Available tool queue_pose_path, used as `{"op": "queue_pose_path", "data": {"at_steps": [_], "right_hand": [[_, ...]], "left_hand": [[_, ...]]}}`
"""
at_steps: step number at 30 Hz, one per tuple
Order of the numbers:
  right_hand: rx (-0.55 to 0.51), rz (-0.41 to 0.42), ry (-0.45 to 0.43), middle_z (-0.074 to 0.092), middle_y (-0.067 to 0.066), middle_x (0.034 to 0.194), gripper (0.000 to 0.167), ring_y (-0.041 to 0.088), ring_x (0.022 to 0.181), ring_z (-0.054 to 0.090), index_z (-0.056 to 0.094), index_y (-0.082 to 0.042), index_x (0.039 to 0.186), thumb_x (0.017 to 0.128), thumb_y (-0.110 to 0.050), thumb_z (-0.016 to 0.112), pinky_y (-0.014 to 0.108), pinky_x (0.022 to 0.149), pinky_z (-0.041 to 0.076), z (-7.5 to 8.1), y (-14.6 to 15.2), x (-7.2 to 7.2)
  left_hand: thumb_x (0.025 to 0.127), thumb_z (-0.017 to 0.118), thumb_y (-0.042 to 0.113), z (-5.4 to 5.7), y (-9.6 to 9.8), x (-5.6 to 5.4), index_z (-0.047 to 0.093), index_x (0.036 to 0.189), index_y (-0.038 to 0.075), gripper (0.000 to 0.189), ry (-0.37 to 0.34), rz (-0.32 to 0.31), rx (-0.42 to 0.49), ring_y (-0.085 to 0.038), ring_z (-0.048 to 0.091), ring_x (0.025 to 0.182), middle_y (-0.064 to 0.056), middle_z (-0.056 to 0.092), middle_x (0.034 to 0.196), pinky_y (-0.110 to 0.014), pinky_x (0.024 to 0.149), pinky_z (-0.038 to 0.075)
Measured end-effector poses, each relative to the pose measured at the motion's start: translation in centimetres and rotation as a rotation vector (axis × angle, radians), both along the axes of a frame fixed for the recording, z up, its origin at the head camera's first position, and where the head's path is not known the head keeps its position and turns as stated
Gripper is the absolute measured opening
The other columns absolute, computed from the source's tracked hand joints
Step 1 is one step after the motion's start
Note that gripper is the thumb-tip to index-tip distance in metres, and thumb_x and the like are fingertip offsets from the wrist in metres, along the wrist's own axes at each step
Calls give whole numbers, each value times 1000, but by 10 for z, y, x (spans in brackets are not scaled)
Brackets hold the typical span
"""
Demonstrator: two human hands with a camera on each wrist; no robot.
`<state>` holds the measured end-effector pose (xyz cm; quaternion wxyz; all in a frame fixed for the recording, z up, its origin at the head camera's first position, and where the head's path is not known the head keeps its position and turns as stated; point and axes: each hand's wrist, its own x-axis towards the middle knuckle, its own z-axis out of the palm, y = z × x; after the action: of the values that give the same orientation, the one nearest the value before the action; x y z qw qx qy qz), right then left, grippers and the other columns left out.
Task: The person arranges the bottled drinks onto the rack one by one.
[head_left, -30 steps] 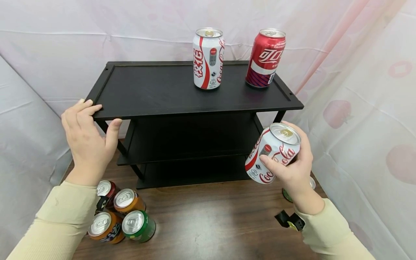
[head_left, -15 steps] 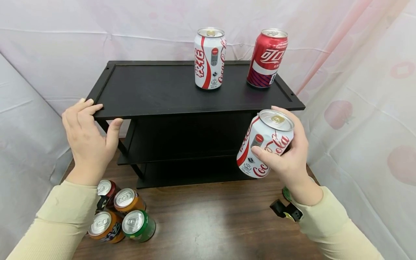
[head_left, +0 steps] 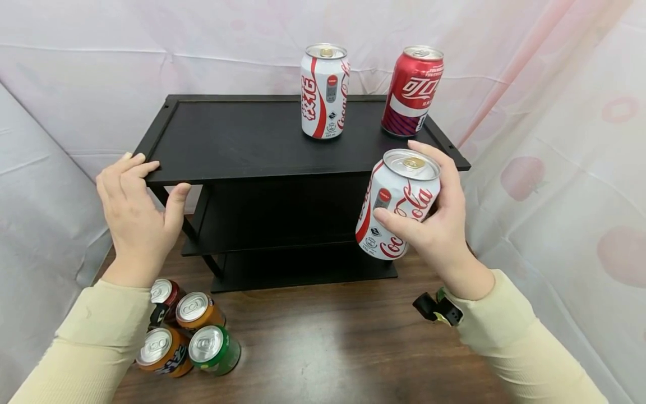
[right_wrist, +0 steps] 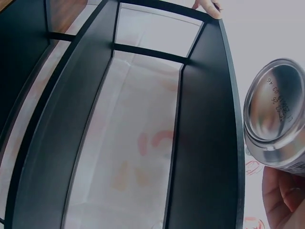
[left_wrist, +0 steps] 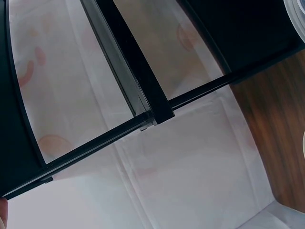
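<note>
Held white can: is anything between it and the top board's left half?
No other object shows between them. The held white can, in the right hand, has only the top board's front edge to pass over; I can't tell whether its base clears that edge.

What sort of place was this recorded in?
Probably a makeshift indoor recording booth: pale fabric hangs behind and on both sides, enclosing a wood-grain surface where a black three-tier rack stands.
</note>
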<state>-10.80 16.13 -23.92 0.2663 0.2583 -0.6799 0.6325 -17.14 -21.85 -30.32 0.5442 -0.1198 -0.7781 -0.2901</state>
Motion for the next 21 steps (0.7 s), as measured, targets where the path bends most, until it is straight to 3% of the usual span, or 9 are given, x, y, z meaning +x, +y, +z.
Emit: {"op": "queue_pose_path", "data": {"at_steps": [10, 21], "right_hand": [[66, 46, -5, 61, 13, 125, 79, 26, 103, 64, 48, -11, 140, 70, 9, 79, 27, 83, 57, 17, -7, -12], [165, 33, -11, 60, 8, 125, 77, 25, 102, 64, 47, -13, 138, 71, 3, 81, 28, 84, 56, 39, -21, -30]], "left_hand": [[90, 51, 69, 2, 3, 2, 53, 113, -7, 79, -9, 2, 3, -43, 44, 127, -30, 50, 124, -50, 116, 28], [90, 51, 69, 4, 5, 2, 53, 112, -8, 80, -4, -6, 11, -44, 44, 125, -31, 50, 123, -50, 116, 28]]}}
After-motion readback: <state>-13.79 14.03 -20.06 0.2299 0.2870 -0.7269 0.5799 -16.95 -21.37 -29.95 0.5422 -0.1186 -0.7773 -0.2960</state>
